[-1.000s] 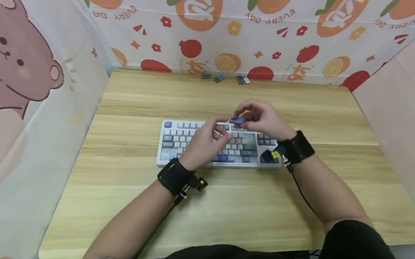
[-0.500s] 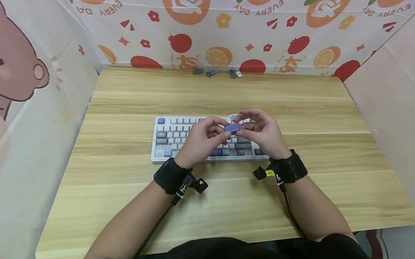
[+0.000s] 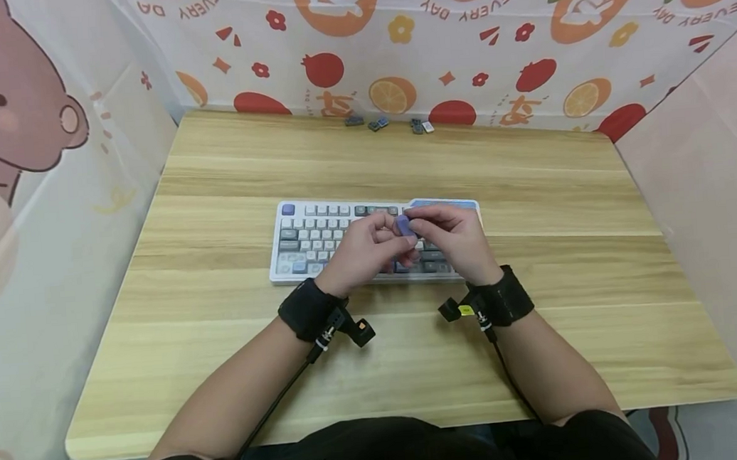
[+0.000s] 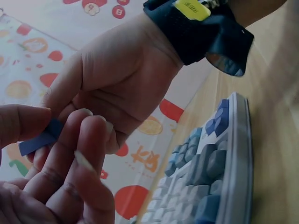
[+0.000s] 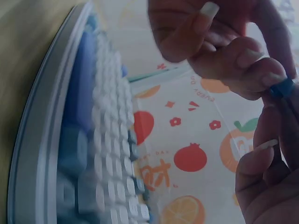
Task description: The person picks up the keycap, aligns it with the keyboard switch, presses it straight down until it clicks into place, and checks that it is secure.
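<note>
A small purple keycap (image 3: pixel 404 225) is held up above the keyboard (image 3: pixel 315 235), between both hands. My left hand (image 3: pixel 368 250) pinches it with thumb and fingers; in the left wrist view the keycap (image 4: pixel 39 142) shows bluish under the thumb. From the other side, my right hand (image 3: pixel 458 245) has its thumb and index finger on the keycap's end. In the right wrist view only a dark blue bit of the keycap (image 5: pixel 282 87) peeks out between fingertips. Both hands cover the keyboard's middle and right part.
Several loose small keycaps or switches (image 3: pixel 417 126) lie along the table's back edge, by the fruit-print curtain (image 3: pixel 445 39). The wooden table (image 3: pixel 378 372) reaches forward to the person's body. Cables (image 3: pixel 510 377) run from both wrist cameras.
The right hand has come down and left to meet the left hand. The keycap, lying crosswise half a second ago, is now turned more endwise between the fingers.
</note>
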`<action>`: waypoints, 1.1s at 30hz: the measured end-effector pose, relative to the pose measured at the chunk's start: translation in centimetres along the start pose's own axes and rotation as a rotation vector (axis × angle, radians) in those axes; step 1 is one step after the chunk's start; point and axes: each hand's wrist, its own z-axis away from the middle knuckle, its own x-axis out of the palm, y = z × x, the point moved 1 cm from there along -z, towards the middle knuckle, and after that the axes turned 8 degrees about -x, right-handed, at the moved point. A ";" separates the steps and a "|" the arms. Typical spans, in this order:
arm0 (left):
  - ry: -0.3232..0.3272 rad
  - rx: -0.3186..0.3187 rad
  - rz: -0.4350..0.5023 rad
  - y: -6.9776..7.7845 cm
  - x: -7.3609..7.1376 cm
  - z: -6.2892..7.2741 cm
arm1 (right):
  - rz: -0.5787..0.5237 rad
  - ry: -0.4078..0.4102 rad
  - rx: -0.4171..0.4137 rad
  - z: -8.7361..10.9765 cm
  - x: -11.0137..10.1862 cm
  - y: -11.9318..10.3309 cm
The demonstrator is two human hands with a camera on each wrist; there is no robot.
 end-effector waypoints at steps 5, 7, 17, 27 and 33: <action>0.031 -0.013 -0.008 -0.6 -0.1 -0.3 | 0.205 -0.123 -0.191 0.6 0.2 0.1; 0.061 -0.009 -0.023 -0.9 0.0 -0.3 | 0.302 -0.189 -0.259 0.7 0.0 0.0; 0.042 0.032 -0.223 -2.7 0.7 -0.6 | 0.853 -0.311 -0.393 1.1 -2.5 0.9; 0.035 0.017 -0.267 -3.2 0.3 -0.9 | 1.053 -0.408 -0.121 -1.0 -6.8 3.9; 0.026 0.009 -0.294 -3.3 0.1 -1.0 | 1.062 -0.510 -0.084 -1.7 -6.1 4.8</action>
